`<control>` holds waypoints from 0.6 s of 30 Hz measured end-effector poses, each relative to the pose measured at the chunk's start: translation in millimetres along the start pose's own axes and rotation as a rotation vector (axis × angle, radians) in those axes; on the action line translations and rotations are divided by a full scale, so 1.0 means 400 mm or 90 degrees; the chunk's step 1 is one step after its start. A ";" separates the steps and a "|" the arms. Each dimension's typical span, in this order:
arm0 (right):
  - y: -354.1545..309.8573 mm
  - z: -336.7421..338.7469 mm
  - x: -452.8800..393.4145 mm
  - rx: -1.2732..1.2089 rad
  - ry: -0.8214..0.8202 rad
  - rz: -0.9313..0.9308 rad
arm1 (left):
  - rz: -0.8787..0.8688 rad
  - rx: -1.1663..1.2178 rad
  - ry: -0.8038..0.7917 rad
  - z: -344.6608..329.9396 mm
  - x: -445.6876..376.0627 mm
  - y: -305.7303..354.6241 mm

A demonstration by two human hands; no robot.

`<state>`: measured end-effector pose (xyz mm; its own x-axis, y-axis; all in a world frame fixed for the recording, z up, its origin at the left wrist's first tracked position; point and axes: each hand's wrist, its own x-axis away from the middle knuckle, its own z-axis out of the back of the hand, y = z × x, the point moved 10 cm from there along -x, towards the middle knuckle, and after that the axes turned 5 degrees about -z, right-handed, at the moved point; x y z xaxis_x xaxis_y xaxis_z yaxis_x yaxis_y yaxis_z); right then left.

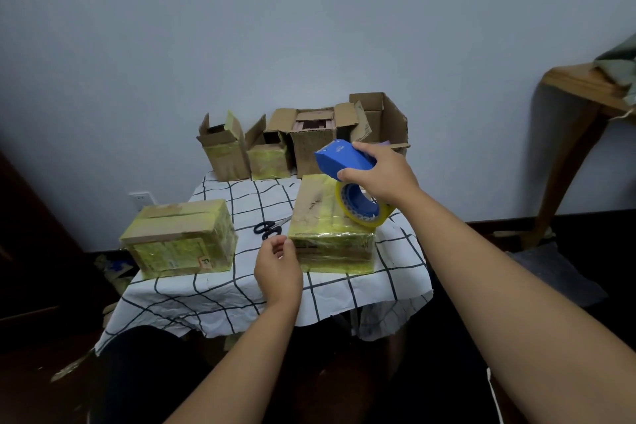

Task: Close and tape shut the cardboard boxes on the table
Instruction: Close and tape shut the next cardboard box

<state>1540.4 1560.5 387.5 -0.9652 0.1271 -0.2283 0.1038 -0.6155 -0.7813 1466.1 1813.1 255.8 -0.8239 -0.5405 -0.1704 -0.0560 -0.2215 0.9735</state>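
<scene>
The person stood over the small counter with its checked cloth, busy at the closed box nearest the front right. Their right hand had its grip clamped round the handle of the blue tape dispenser, whose yellowish roll sat low over the far right part of the box's top; whether the roll actually touched the cardboard I could not tell. The left hand was at the box's near left corner, its fingers loosely curled beside the edge and holding nothing that I could see.

To my eye this was the taping step on that box, its flaps already down and its front face glossy with tape. A second closed box sat at the front left, also wrapped. Next, I judged, the dispenser would need drawing along the seam while the left hand steadied the box against the pull.

Plenty remained: four open boxes stood in a row at the back by the wall, flaps up. Black scissors lay on the cloth between the two closed boxes.
</scene>
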 end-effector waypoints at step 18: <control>0.001 -0.006 -0.003 0.013 -0.003 -0.003 | -0.357 -0.267 -0.149 -0.057 -0.013 0.115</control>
<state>1542.2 1561.9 385.9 -0.9667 0.1271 -0.2219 0.0939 -0.6308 -0.7703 1480.5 1787.3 298.2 -0.8361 -0.0784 -0.5429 -0.3223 -0.7306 0.6019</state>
